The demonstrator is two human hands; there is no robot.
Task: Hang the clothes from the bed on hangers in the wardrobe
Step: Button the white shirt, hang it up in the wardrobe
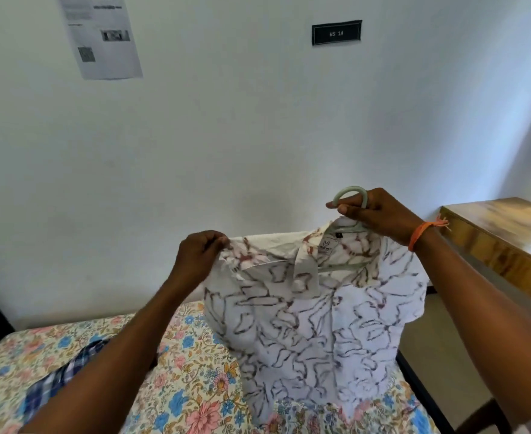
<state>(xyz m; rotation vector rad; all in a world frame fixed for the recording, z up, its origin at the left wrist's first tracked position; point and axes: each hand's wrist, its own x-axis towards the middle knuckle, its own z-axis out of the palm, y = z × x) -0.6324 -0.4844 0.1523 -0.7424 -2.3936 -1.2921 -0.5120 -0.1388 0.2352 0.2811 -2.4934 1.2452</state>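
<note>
Both hands raised in front of the wall, a white shirt (pixel 308 311) with a brown-grey line print held up between them. Right hand (pixel 380 214) grips the neck of a pale green hanger (pixel 350 195), fingers curled round it just under the hook, which arches above the knuckles. One hanger arm shows inside the open collar, below and left of that hand; the rest is hidden in the cloth. An orange thread band (pixel 420 233) sits on the right wrist.

Left hand (pixel 200 255) pinches the shirt's shoulder edge, fingers closed on the fabric and drawing it out sideways, away from the hanger. Collar and neck label lie between the two hands, nearer the right.

The shirt hangs down from both hands; its hem reaches the bed (pixel 195 371), which has a floral sheet, below them. Under the left forearm a blue checked garment (pixel 57 383) lies on the bed. Right of the right arm, a wooden counter (pixel 508 239) against the wall. Above the hands: a printed paper sheet (pixel 101 36) and a small dark label (pixel 336 32) on the wall.
</note>
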